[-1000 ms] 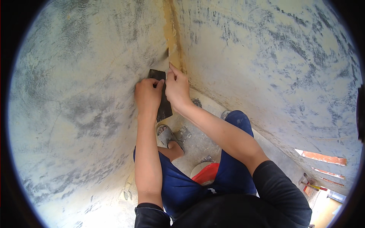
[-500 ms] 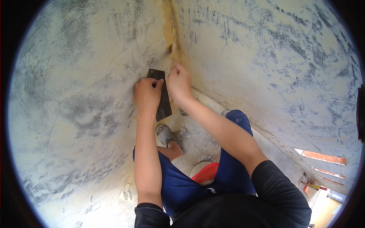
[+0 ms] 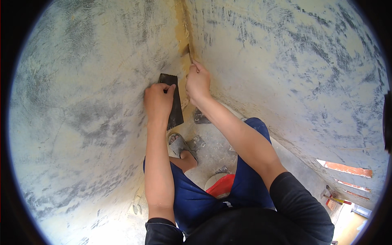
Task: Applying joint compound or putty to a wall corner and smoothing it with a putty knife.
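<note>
At the corner between left wall [image 3: 81, 94] and right wall [image 3: 286, 61], a scraper [image 3: 186, 50] appears to touch the yellowish strip [image 3: 180, 28], its thin blade apparently suiting the tight angle. Closed round its rear end, the fingers of the right hand [image 3: 199, 81] probably steady it. Lower, just left, a dark plate [image 3: 176, 111] is pinched between thumb and fingers of the left hand [image 3: 157, 101], seemingly to be within the scraper's reach. Beneath, a sandal [image 3: 178, 145] rests on the floor [image 3: 212, 148].
</note>
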Demonstrator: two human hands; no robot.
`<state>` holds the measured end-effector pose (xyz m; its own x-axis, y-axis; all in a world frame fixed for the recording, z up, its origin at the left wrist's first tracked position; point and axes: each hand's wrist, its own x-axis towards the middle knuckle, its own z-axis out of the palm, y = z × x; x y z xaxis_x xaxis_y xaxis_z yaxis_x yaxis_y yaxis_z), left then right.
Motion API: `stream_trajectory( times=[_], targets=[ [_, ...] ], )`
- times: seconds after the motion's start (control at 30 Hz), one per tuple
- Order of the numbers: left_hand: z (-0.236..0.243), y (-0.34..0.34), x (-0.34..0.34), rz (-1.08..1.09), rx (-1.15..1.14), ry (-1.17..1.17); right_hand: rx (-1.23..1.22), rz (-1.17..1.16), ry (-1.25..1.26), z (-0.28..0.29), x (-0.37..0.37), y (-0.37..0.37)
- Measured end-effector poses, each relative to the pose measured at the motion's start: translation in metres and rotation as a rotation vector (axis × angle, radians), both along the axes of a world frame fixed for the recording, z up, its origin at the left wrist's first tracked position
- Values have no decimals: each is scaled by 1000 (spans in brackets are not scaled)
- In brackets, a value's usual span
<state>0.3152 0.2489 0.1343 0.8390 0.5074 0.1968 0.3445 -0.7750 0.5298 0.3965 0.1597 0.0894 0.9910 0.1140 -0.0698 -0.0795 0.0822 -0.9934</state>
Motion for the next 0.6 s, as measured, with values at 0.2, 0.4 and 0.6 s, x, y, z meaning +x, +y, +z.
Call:
stream_trajectory(
  times=[0.2,0.4,0.6],
  targets=[
    [-3,2,-3,-15,5,-13,57,38,116,6,-4,-4],
    [-2,2,-2,-11,-19,7,-77,-19,-32,-2,-15,2],
    [-4,5,-3,-7,-32,21,-59,0,-25,6,-23,3]
  ],
)
